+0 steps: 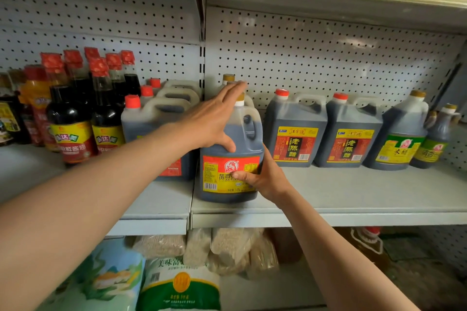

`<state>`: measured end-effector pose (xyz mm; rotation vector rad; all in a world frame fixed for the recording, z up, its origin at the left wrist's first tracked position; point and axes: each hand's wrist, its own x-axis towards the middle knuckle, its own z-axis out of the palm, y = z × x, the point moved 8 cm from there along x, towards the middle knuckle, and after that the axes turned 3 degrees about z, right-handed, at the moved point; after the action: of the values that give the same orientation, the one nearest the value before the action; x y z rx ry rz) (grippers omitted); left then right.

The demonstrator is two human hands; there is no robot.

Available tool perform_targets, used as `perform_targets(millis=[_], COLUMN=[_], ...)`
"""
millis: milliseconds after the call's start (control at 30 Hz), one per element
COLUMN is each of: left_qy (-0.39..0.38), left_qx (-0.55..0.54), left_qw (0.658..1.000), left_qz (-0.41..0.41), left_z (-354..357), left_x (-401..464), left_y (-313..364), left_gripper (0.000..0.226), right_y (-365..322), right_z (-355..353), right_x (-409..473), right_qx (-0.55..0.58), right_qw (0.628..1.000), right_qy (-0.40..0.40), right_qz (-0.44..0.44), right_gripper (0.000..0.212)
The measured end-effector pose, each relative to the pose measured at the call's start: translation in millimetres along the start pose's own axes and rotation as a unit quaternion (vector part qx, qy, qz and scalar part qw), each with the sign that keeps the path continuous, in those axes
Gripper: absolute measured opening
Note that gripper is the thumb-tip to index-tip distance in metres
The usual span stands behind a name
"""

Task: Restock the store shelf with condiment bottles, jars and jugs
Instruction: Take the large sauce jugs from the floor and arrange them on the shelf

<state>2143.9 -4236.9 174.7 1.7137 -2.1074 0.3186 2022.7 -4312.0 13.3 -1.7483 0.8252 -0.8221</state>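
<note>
— fingers (pixel 228 93) of your left hand (pixel 212 121) lie straight and together on the jug (pixel 231 159)?
— yes. your right hand (pixel 262 177) holds its lower side, thumb on the label. the jug stands at the front of the shelf (pixel 353 192).

On the lower shelf lie clear plastic bags of pale grain (pixel 227 247), a white-and-green printed sack (pixel 180 283) and a blue-and-green printed sack (pixel 101 280) side by side.

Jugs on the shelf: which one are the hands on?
The soy sauce jug with the red-and-yellow label at the shelf's front edge; left hand rests on its shoulder, right hand grips its side.
</note>
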Motion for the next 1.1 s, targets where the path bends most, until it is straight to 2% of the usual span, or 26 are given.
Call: perform_targets(millis=[100, 167, 233, 300, 367, 500, 667, 1100], left_qy=[0.019, 0.021, 0.015, 0.015, 0.024, 0.039, 0.012, 0.015], left_qx=[-0.136, -0.149, -0.144, -0.142, -0.123, -0.084, -0.036, -0.044], left_qw=[0.988, 0.985, 0.987, 0.987, 0.990, 0.994, 0.997, 0.995], left_qz=[-0.071, -0.081, -0.067, -0.066, -0.068, -0.063, -0.068, -0.084], left_z=[16.8, 25.7, 30.6, 35.2, 39.1, 41.6, 37.9, 42.2], left_x=[-20.7, -32.4, -38.3, -43.5, -48.9, -52.7, -50.8, -41.4], left_y=[-12.5, -16.3, -17.0, -16.3, -13.1, -7.7, -6.5, -16.6], left_gripper=[0.151, 0.152, 0.152, 0.153, 0.153, 0.148, 0.150, 0.146], right_y=[-9.4, -27.4, -61.6, -95.6, -117.8, -129.0, -131.6, -128.9], right_z=[0.7, -6.4, -14.4, -15.0, -5.9, 10.0, 13.1, 8.2], right_x=[-5.6, -9.8, -13.8, -19.3, -23.5, -19.6, -20.7, -6.6], right_qx=[-0.039, -0.126, -0.276, -0.397, -0.469, -0.543, -0.542, -0.506], right_qw=[0.999, 0.992, 0.953, 0.894, 0.852, 0.806, 0.811, 0.832], right_qy=[-0.005, 0.026, 0.071, 0.096, 0.082, 0.044, 0.042, 0.040], right_qz=[0.007, -0.020, -0.102, -0.183, -0.219, -0.230, -0.215, -0.224], right_gripper=[0.125, 0.146, 0.155, 0.157, 0.160, 0.160, 0.156, 0.152])
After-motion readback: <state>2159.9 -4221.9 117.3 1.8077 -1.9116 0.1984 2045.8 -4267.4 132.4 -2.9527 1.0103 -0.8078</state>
